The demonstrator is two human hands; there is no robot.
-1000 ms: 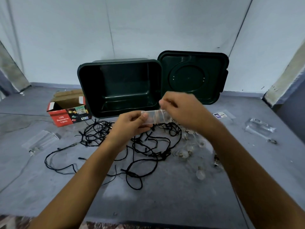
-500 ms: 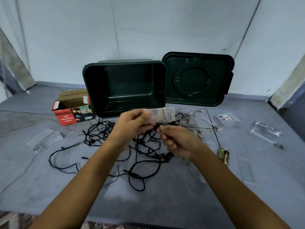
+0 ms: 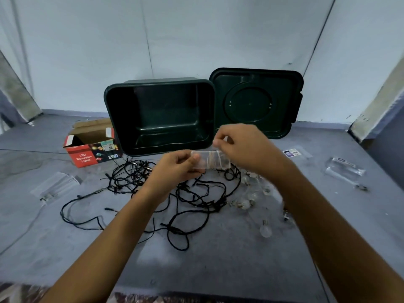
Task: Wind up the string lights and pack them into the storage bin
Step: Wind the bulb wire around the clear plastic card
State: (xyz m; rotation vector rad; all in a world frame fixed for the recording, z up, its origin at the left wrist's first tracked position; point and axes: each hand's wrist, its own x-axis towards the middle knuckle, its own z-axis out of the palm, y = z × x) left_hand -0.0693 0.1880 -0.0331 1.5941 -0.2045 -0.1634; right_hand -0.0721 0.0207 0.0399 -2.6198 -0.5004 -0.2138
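While the left hand (image 3: pixel 175 169) closes its grip on one end of a clear, rectangular plastic battery case (image 3: pixel 203 162), the right hand (image 3: pixel 244 149) pinches the fine wire (image 3: pixel 215 159) coiled round the other end. At 6 o'clock from the case, matte black string lights (image 3: pixel 192 193) sprawl tangled on the grey table (image 3: pixel 218 270), with round clear bulbs (image 3: pixel 265 230) at 4. The glossy dark-green storage bin (image 3: pixel 161 106) lies on its side at 12, its square lid (image 3: pixel 251 103) at 1, and a red cardboard box (image 3: pixel 87 154) at 9.

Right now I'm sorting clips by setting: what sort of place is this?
Probably a bare, makeshift work corner rather than a furnished room: a plain grey surface runs up to unadorned pale walls, and a storage bin, its lid and an opened LED lights box are set out for packing.
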